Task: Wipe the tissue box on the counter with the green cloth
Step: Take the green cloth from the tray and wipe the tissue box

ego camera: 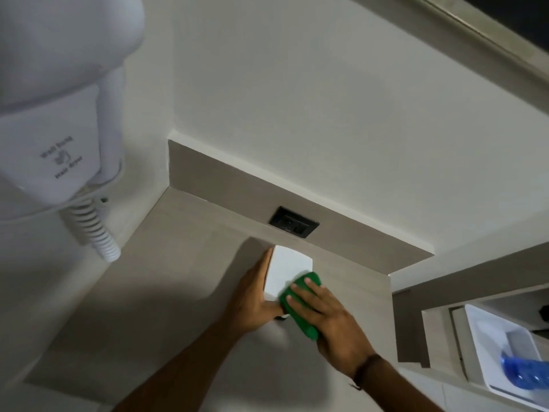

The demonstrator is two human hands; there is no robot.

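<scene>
The right hand [323, 310] lies flat with spread, straight fingers, pressing a crumpled green cloth [301, 322] onto the near right part of the white rectangular tissue box [285, 269]. The left hand [252, 295] braces the box's left side with straight fingers, thumb along its near edge. The box stands on the pale grey wood-grain counter [178, 263], near the backsplash below a black wall socket [294, 226].

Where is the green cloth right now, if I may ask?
Head view, lower centre: the green cloth lies under the right hand on the tissue box.
</scene>
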